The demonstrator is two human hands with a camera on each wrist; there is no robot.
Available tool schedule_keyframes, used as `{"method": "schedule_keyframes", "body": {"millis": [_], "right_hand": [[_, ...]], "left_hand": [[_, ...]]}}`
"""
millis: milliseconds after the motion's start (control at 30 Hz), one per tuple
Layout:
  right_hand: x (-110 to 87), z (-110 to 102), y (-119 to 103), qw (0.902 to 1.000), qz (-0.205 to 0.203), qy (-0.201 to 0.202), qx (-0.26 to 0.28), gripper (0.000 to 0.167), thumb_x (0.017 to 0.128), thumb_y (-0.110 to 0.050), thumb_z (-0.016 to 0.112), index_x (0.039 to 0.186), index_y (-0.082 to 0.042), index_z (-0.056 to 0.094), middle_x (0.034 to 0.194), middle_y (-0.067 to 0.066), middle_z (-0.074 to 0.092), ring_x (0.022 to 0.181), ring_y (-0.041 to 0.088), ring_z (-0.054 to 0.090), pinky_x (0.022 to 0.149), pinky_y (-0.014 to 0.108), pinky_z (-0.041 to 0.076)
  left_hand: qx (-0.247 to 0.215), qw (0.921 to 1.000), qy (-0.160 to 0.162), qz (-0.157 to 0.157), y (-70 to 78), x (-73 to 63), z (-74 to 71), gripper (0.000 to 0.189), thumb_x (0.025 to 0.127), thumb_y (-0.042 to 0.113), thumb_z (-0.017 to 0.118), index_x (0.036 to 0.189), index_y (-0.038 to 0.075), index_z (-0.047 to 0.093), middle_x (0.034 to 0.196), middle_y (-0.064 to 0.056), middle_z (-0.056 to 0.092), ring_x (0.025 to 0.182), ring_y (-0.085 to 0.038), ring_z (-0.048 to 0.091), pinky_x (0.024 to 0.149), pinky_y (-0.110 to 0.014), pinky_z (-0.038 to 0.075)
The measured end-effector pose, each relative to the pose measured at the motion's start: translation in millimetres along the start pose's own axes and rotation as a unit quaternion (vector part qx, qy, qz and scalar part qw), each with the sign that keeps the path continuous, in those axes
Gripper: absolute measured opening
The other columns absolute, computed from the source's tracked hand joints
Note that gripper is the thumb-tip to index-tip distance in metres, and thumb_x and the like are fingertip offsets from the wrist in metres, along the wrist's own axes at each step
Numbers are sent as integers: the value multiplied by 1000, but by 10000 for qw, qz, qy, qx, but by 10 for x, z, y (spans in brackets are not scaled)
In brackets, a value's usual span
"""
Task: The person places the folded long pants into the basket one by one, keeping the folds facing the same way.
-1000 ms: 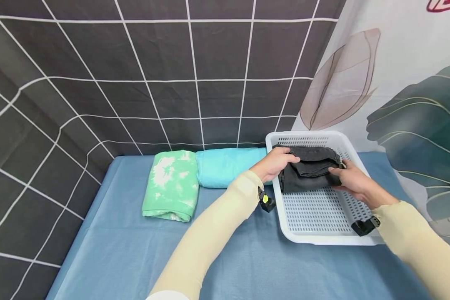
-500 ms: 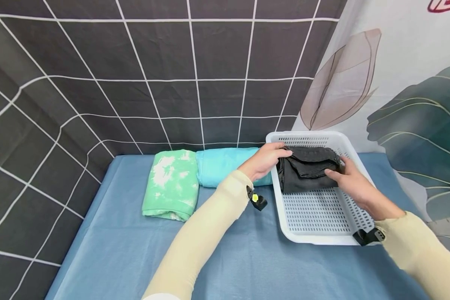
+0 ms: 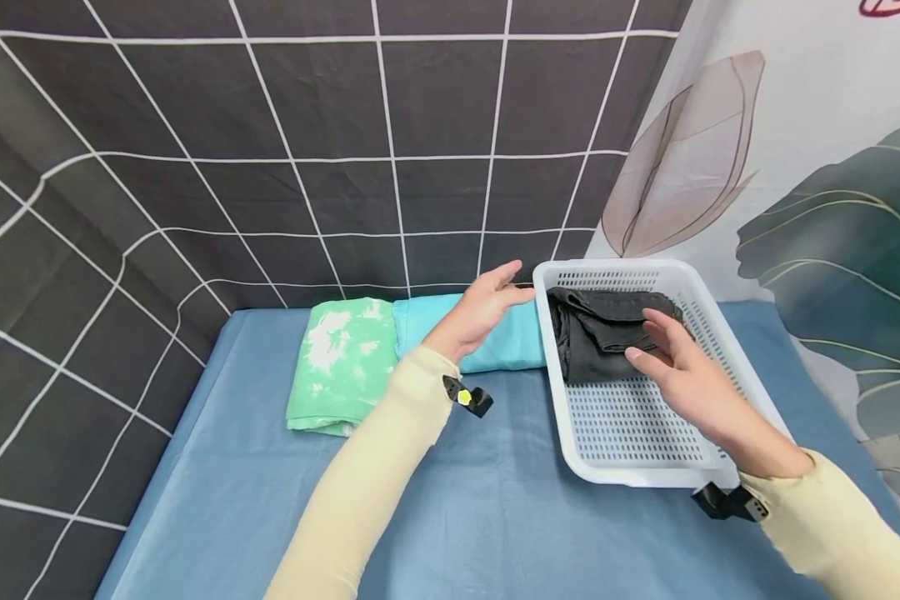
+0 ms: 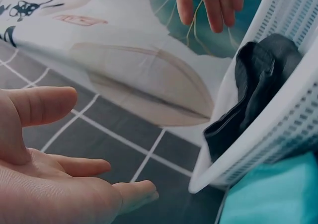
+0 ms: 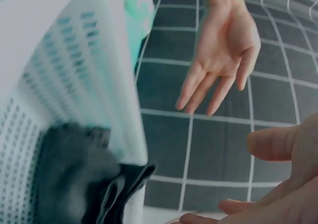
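A folded black garment [image 3: 607, 333], denim-like with a visible seam, lies in the back part of a white perforated plastic basket [image 3: 562, 433]. My left hand [image 3: 476, 310] is over the folded light-blue cloth [image 3: 506, 342], left of the basket's rim, with fingers spread and nothing in them. Above the right part of the basket, my right hand [image 3: 686, 379] overlaps the garment's right edge in the head view, its fingers loosely extended and holding nothing. In the left wrist view the left palm [image 4: 54, 184] faces up, apart from the basket.
A folded green-and-white tie-dye cloth [image 3: 345, 358] lies left of the blue one on the blue-covered table [image 3: 270, 508]. A dark grid-patterned curtain [image 3: 442, 108] stands behind and at the left. A pale leaf-print curtain [image 3: 810, 83] hangs at the right.
Both hands have let go of the black garment, which stays in the basket. The left hand has moved left past the rim; the right hand has lifted off the garment.
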State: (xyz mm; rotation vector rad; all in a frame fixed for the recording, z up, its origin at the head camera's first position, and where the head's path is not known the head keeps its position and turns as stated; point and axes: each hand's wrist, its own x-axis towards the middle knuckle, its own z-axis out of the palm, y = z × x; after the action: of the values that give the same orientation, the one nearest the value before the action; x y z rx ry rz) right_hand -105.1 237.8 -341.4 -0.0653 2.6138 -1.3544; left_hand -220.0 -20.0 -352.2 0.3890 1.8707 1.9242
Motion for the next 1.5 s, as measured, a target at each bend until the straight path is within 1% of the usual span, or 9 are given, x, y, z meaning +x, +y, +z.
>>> {"method": "schedule_keyframes", "body": {"millis": [333,600,800,967,1267,1300,1367,1400,1500], "right_hand": [[-264,286,-262,9973,-673,-234,152,68,107,-26,52,160,-3,15,164,21,17,148,46,17,115,61,21],[-433,564,-392,9910,-1096,-587,498,59,106,-21,54,156,-5,26,162,18,25,149,42,21,115,56,20],[-555,812,-472,9815,-1290,-983,1019,54,105,-20,56,153,-10,35,160,17,30,147,42,25,116,40,25],[-627,1055,-513,9699,-1217,-1577,1398,53,105,-23,56,153,-12,36,159,18,31,145,44,29,115,53,26],[-479,1508,-455,9484,-536,-2336,2077,55,105,-27,56,152,-7,37,158,16,34,146,37,30,117,49,28],[-458,1555,-451,9470,-452,-2355,2136,54,105,-26,57,151,-7,37,158,16,34,145,38,31,116,50,29],[-427,1643,-445,9450,-272,-2384,2224,54,104,-26,57,151,-7,38,157,18,34,143,43,33,114,53,32],[-413,1685,-441,9446,-211,-2385,2245,54,104,-27,58,151,-7,39,157,20,34,142,45,33,113,55,34],[-367,1809,-428,9463,-157,-2346,2219,54,103,-25,59,151,-7,40,155,21,36,141,46,35,110,57,36]], "left_hand": [[535,9966,584,228,63,-313,-387,68,101,12,59,160,9,25,166,-4,22,151,-22,23,119,-37,26],[806,9923,809,483,103,-561,-685,69,101,12,58,160,9,23,166,-6,21,151,-25,23,120,-40,25],[1170,9870,1028,397,113,-719,-938,69,102,12,57,161,9,21,166,-9,20,152,-28,21,120,-43,23],[1492,9813,1200,193,83,-775,-1184,70,102,12,57,161,5,18,167,-10,18,152,-28,20,121,-43,22],[2589,9540,1495,-246,-7,-724,-1637,67,104,17,53,161,10,21,167,-8,18,151,-31,20,120,-49,23],[2690,9506,1532,-248,-11,-720,-1668,66,104,18,53,162,11,21,166,-9,19,146,-35,31,118,-49,26],[2887,9435,1603,-268,-12,-709,-1738,66,104,19,53,162,13,22,166,-11,20,144,-36,32,117,-50,27],[3031,9383,1640,-280,-13,-707,-1771,66,104,21,54,162,14,23,158,-17,35,134,-39,45,112,-51,33],[3397,9262,1593,-387,-18,-702,-1885,64,105,25,52,162,16,24,155,-20,37,124,-41,47,108,-54,35]]}}
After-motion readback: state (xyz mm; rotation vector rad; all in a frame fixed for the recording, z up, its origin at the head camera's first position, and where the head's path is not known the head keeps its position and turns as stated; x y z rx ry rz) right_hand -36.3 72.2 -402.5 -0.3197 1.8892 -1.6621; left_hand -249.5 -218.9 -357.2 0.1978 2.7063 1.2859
